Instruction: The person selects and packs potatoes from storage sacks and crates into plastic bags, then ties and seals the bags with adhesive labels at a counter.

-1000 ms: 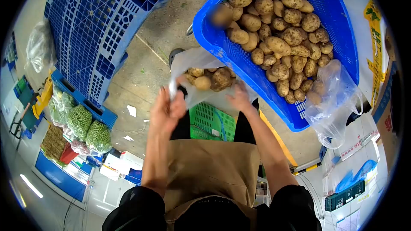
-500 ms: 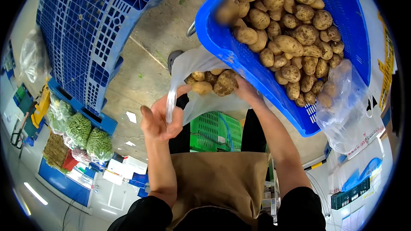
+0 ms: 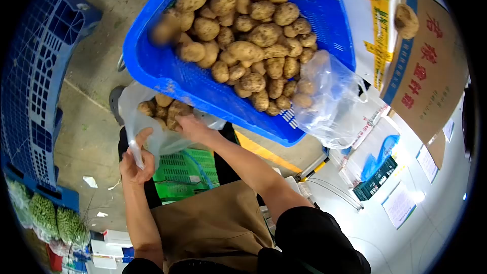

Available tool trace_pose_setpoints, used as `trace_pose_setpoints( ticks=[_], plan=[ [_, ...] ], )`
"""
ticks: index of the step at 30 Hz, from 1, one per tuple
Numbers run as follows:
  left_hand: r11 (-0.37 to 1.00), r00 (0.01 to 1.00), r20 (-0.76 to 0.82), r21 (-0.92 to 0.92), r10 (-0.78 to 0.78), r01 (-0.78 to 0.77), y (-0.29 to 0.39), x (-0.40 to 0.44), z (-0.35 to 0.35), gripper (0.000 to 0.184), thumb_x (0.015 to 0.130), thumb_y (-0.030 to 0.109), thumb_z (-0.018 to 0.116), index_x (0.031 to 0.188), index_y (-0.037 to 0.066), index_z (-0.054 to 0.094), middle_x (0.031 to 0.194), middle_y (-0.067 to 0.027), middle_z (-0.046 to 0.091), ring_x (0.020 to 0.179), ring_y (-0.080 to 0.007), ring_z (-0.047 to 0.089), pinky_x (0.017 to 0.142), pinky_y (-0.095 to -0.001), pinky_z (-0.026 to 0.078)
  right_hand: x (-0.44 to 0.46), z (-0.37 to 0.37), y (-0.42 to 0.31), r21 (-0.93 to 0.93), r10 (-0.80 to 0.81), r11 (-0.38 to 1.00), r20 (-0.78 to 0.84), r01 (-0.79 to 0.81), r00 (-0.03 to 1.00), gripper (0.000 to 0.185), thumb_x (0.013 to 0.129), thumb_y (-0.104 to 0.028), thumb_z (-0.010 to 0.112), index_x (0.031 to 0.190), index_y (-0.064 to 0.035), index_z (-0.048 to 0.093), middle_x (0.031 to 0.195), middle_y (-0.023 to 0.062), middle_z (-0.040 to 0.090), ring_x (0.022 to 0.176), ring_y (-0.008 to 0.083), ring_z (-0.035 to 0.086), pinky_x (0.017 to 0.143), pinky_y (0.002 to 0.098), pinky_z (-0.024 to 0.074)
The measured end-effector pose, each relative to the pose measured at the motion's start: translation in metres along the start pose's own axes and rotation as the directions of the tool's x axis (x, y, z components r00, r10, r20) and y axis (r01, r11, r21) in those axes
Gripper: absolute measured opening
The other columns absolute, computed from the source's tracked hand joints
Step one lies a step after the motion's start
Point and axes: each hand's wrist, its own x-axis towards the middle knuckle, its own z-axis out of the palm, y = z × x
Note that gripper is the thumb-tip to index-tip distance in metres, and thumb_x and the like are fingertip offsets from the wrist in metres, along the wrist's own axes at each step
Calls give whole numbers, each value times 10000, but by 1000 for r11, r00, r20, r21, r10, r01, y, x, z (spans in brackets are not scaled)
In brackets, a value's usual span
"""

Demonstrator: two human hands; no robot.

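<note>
My left hand grips the near left edge of a clear plastic bag, which hangs open with several potatoes inside. Reaching into that bag's mouth, my right hand has its fingers closed around a potato. Just beyond the bag stands a blue crate heaped with potatoes. A second clear bag lies over the crate's right corner, with a few potatoes showing through it.
Below the bag is a green crate. Blue pallets stand at the left, above bagged green vegetables. At the right, one potato lies on a cardboard box. A dark green crate is lower right.
The view has swung right, so the crate and bag appear further left and the cardboard box shows more fully. My left hand's fingers have closed more on the bag's edge.
</note>
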Motion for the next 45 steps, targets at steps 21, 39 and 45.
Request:
trace_pose_setpoints(
  ticks=[21,39,45],
  plan=[
    [977,978,-71,69,-195,199,-25,39,-6,750,894,445,546,1431,50,203,589,-150,565,283,-90,348,272,-212,260,-147,-96,218,59,311,868,-838,-492,448,305,703,-179,702,960,-39,618,982,214,624,900,401,583,767,444,468],
    [954,965,-80,150,-251,261,-30,52,6,731,885,443,558,1410,37,253,617,-146,583,298,-108,365,279,-217,281,-127,-100,130,317,377,926,-828,-207,415,316,727,-99,595,1003,51,570,879,312,607,875,465,585,769,486,467],
    [959,961,-16,50,-277,277,-30,52,8,647,916,355,538,1415,44,269,693,-130,617,376,-111,440,312,-215,305,-156,-92,127,133,282,944,-801,-301,528,433,766,-140,628,1131,67,523,971,281,604,916,430,587,799,452,474]
  ],
)
